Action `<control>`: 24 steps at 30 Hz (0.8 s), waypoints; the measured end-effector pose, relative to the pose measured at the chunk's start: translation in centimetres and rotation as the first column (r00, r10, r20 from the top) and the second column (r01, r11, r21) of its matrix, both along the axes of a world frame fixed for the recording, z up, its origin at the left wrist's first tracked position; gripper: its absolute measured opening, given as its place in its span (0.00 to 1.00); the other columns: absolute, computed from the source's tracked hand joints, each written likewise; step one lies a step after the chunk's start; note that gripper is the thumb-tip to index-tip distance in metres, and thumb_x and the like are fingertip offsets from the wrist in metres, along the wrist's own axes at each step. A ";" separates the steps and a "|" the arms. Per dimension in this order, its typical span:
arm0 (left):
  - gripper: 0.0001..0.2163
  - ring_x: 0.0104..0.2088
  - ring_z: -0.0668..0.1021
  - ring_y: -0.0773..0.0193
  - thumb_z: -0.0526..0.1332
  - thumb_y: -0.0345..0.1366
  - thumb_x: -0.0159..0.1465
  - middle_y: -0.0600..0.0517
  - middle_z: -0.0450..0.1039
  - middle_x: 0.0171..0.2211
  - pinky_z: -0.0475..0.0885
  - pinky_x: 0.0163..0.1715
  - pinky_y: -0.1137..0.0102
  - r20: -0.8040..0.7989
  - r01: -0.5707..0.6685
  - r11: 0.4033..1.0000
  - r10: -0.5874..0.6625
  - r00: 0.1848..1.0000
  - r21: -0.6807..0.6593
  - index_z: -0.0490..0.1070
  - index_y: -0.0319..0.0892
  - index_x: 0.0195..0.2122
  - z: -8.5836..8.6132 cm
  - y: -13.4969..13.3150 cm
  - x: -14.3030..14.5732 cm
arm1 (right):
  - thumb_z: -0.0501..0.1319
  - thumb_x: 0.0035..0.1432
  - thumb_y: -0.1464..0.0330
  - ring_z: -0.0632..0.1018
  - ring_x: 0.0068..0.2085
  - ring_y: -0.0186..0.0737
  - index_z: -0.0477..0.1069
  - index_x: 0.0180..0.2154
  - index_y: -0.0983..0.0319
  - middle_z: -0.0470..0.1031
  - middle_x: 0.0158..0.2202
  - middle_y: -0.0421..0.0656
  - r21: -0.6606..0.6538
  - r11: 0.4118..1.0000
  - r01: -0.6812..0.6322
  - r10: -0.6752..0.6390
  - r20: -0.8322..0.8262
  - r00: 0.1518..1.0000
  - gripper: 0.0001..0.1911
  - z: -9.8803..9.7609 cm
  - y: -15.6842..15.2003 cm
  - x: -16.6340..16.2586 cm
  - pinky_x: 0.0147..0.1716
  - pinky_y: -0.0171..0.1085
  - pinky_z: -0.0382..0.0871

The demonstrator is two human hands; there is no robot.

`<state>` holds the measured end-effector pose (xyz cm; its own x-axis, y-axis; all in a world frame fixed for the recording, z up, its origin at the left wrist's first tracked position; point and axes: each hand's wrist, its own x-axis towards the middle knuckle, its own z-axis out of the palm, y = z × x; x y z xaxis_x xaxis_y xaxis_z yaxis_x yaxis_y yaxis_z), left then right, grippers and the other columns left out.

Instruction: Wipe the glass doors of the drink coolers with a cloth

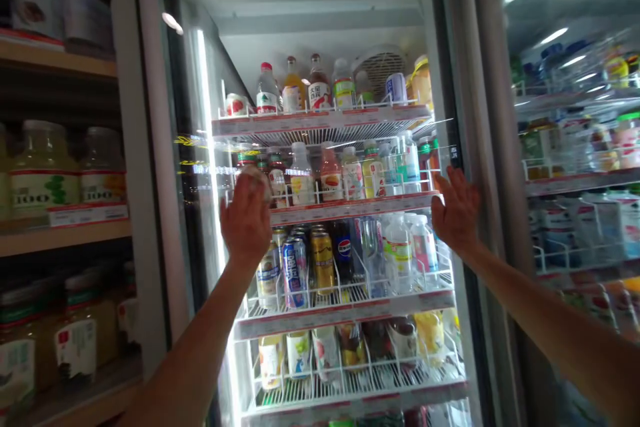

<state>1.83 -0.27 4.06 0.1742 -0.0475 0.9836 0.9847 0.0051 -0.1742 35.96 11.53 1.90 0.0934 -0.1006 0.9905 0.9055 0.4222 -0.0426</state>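
Note:
I face a lit drinks fridge point(320, 13) with several wire shelves of bottles and cans. My left hand point(245, 220) reaches in at the left end of the second shelf point(350, 208), its fingers curled around a pale object that I cannot make out. Just below it stand cans point(295, 270), among them a blue one and a yellow one. My right hand point(456, 210) is open with fingers spread, lying flat against the fridge's right edge at the same shelf height. Bottles point(300, 90) line the top shelf.
A glass door panel point(193, 147) stands at the fridge's left side. Wooden shelves point(60, 233) with large jars fill the left. A second glass-fronted fridge point(575, 180) with drinks is on the right. Lower fridge shelves point(350, 310) hold more bottles.

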 end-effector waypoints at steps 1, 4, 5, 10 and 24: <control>0.22 0.64 0.54 0.56 0.47 0.35 0.65 0.45 0.49 0.64 0.49 0.62 0.51 0.080 -0.015 0.998 0.010 0.997 0.058 0.54 0.45 0.61 -0.3 -0.2 -0.6 | 0.46 0.61 0.63 0.60 0.62 0.48 0.62 0.56 0.65 0.60 0.60 0.52 0.006 1.000 0.002 -0.002 -0.001 1.000 0.24 0.0 0.1 0.0 0.56 0.52 0.54; 0.23 0.64 0.53 0.61 0.48 0.34 0.65 0.48 0.53 0.63 0.52 0.61 0.57 -0.106 0.000 1.000 -0.002 0.994 -0.018 0.52 0.46 0.62 -2.0 0.1 -0.1 | 0.46 0.61 0.63 0.60 0.62 0.49 0.63 0.56 0.65 0.61 0.60 0.53 0.040 0.999 0.002 -0.002 0.004 1.000 0.25 -0.1 0.3 0.1 0.55 0.52 0.55; 0.23 0.63 0.55 0.63 0.49 0.33 0.64 0.50 0.56 0.62 0.52 0.62 0.60 -0.239 0.000 0.997 -0.019 0.971 -0.077 0.53 0.47 0.61 -2.6 0.3 0.3 | 0.46 0.61 0.63 0.61 0.62 0.49 0.63 0.56 0.64 0.61 0.60 0.53 0.049 0.999 0.001 -0.001 0.007 1.000 0.24 -0.1 0.3 0.2 0.55 0.52 0.56; 0.22 0.63 0.58 0.59 0.51 0.33 0.64 0.46 0.55 0.62 0.50 0.62 0.56 -0.090 -0.017 0.997 0.024 0.996 0.080 0.55 0.45 0.60 -2.6 -0.1 -1.7 | 0.46 0.61 0.63 0.61 0.61 0.50 0.63 0.55 0.63 0.62 0.59 0.52 0.067 0.998 -0.021 0.021 0.001 1.000 0.24 -0.1 0.3 0.1 0.55 0.52 0.56; 0.25 0.66 0.45 0.60 0.48 0.30 0.64 0.45 0.39 0.66 0.47 0.63 0.55 0.026 -0.008 0.987 0.003 1.000 0.163 0.46 0.41 0.63 -6.8 -2.0 -2.8 | 0.47 0.60 0.64 0.62 0.61 0.52 0.64 0.54 0.65 0.62 0.59 0.53 0.067 0.997 -0.049 0.049 0.001 0.999 0.24 -1.2 0.6 0.4 0.55 0.54 0.57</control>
